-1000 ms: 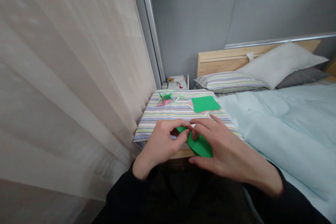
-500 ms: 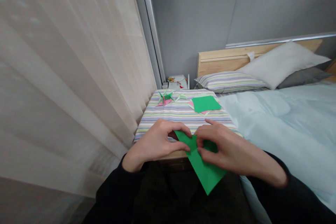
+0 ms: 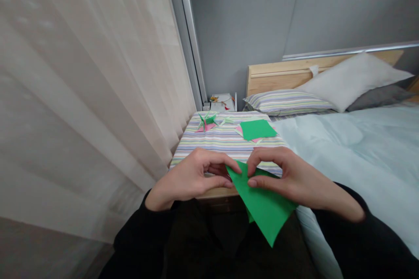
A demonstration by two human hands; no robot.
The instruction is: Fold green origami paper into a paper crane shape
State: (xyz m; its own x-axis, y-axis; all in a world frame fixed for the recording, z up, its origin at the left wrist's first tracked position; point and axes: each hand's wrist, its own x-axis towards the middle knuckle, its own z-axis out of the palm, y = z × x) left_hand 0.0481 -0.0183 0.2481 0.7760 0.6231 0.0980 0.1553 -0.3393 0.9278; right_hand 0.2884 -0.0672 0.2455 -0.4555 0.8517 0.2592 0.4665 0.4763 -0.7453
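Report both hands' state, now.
Left hand: touching the folded green paper; whether it grips cannot be told.
Right hand: closed, holding the same paper.

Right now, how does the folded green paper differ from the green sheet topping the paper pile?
The folded green paper is held aslant in the right hand; the green sheet lies flat over pink paper. The folded green paper tapers to a downward point; the green sheet looks four-sided. Both are green.

A bedroom, with its pillows [image 3: 290,101], headboard [image 3: 275,77] and curtain [image 3: 98,78].
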